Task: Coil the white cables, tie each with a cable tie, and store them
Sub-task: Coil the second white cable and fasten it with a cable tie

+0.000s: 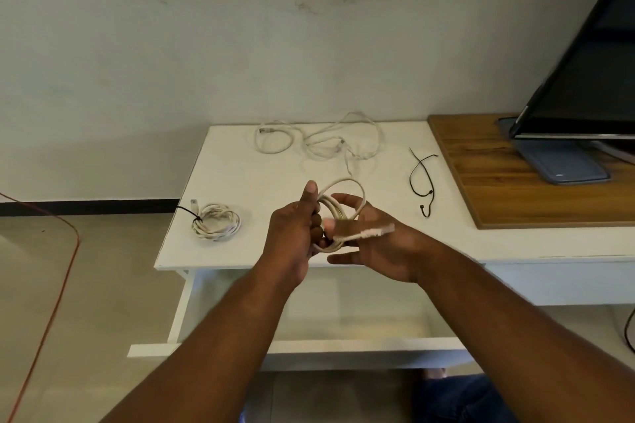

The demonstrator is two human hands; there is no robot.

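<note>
White coil (337,211) upright in left hand (292,235), its plug (376,232) pointing right.

I see the left hand (295,240) gripping a part-wound coil of white cable (335,209) above the white desk (240,175). The right hand (378,251) is spread against it, and the plug end is blurred. A tied white cable coil (216,221) lies to the left, loose white cables (319,142) at the back, and thin black cable ties (422,182) to the right. Below, the white drawer (343,348) stands open.
</note>
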